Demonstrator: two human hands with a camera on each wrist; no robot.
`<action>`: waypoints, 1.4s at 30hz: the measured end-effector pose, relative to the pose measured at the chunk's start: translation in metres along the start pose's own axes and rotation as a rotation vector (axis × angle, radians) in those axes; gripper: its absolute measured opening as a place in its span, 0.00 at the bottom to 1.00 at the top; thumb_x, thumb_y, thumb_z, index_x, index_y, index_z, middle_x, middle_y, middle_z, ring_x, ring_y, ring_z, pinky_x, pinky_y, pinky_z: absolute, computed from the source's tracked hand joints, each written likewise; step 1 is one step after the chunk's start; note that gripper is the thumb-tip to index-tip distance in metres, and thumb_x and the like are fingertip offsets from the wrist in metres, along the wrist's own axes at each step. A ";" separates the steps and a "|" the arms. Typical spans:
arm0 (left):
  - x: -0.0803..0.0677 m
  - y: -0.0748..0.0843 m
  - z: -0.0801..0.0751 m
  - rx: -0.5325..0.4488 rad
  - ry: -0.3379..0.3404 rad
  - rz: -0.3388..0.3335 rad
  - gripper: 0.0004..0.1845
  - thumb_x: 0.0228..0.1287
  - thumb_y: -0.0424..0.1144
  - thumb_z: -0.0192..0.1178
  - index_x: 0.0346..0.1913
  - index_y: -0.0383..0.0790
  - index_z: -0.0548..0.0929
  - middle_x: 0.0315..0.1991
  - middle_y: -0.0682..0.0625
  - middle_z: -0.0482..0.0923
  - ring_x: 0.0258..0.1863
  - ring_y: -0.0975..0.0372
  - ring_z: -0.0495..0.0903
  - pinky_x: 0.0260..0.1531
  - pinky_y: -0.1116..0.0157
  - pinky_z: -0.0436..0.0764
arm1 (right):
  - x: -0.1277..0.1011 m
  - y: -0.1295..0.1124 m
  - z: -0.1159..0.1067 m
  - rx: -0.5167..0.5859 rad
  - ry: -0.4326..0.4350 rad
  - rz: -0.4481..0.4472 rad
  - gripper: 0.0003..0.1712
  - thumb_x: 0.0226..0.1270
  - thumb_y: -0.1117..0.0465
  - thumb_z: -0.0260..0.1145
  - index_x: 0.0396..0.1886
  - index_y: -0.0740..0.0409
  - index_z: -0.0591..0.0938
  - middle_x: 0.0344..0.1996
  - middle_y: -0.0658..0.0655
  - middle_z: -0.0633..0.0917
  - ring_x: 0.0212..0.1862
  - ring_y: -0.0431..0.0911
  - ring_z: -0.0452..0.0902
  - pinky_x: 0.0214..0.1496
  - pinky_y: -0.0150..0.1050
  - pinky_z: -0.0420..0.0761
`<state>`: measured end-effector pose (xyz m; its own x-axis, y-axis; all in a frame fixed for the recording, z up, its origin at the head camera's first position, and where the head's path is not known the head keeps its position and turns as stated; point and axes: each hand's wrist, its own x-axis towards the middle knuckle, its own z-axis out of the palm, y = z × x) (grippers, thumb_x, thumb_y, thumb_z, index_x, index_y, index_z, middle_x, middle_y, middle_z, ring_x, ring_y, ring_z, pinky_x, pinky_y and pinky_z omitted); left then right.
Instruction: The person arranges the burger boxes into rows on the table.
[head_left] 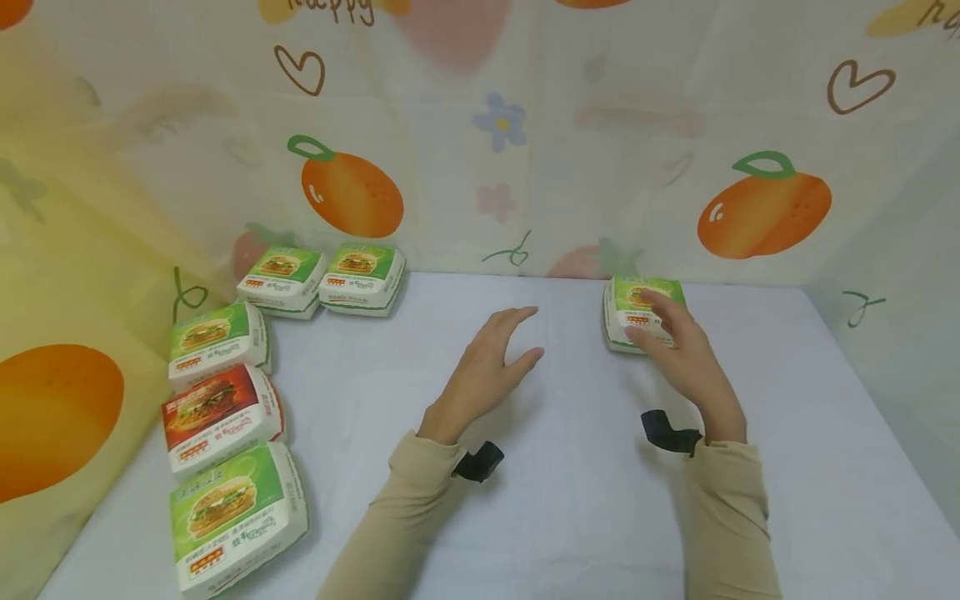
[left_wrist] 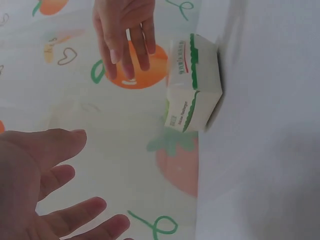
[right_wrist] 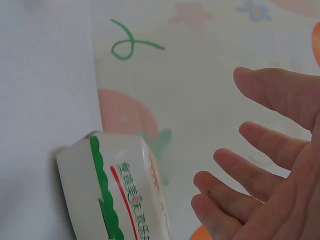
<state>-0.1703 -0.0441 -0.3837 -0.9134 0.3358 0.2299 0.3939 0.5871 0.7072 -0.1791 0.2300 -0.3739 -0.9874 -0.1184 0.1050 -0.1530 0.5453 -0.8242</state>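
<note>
A green and white burger box (head_left: pixel 643 310) sits closed on the white table (head_left: pixel 585 500) near its back right. My right hand (head_left: pixel 660 329) hovers over the box's near side, fingers spread and relaxed. In the right wrist view the right hand (right_wrist: pixel 260 175) is apart from the box (right_wrist: pixel 115 190). My left hand (head_left: pixel 517 337) floats open above the table's middle, holding nothing. The left wrist view shows the left hand (left_wrist: pixel 55 190) at the lower left, and the right hand (left_wrist: pixel 125 40) a small gap away from the box (left_wrist: pixel 192 82).
Five closed burger boxes line the left side: two green ones (head_left: pixel 281 279) (head_left: pixel 362 275) at the back, then green (head_left: pixel 217 337), red (head_left: pixel 221 412) and green (head_left: pixel 236 512) down the left edge. A fruit-print curtain (head_left: pixel 480 150) walls the back and sides.
</note>
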 end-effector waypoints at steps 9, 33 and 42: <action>-0.014 0.001 -0.021 0.021 0.027 0.002 0.29 0.70 0.43 0.62 0.72 0.47 0.68 0.71 0.50 0.68 0.72 0.57 0.66 0.72 0.55 0.67 | 0.000 -0.015 0.012 -0.015 -0.087 -0.024 0.39 0.72 0.57 0.64 0.76 0.59 0.59 0.75 0.65 0.61 0.74 0.66 0.56 0.75 0.63 0.58; -0.068 -0.008 -0.067 0.131 0.109 -0.061 0.30 0.67 0.41 0.64 0.70 0.46 0.70 0.69 0.49 0.69 0.70 0.54 0.68 0.69 0.50 0.70 | -0.001 -0.038 0.048 -0.087 -0.210 -0.111 0.37 0.72 0.54 0.64 0.75 0.57 0.62 0.76 0.60 0.63 0.77 0.56 0.54 0.76 0.60 0.59; -0.083 -0.009 -0.079 0.154 0.132 -0.085 0.31 0.67 0.41 0.64 0.71 0.46 0.69 0.70 0.47 0.68 0.71 0.53 0.67 0.70 0.49 0.69 | -0.003 -0.042 0.056 -0.078 -0.225 -0.140 0.37 0.71 0.55 0.65 0.75 0.57 0.63 0.75 0.59 0.64 0.77 0.55 0.56 0.76 0.59 0.61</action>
<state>-0.1060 -0.1355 -0.3568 -0.9455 0.1867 0.2668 0.3167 0.7179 0.6200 -0.1670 0.1612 -0.3708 -0.9241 -0.3734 0.0817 -0.2986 0.5716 -0.7643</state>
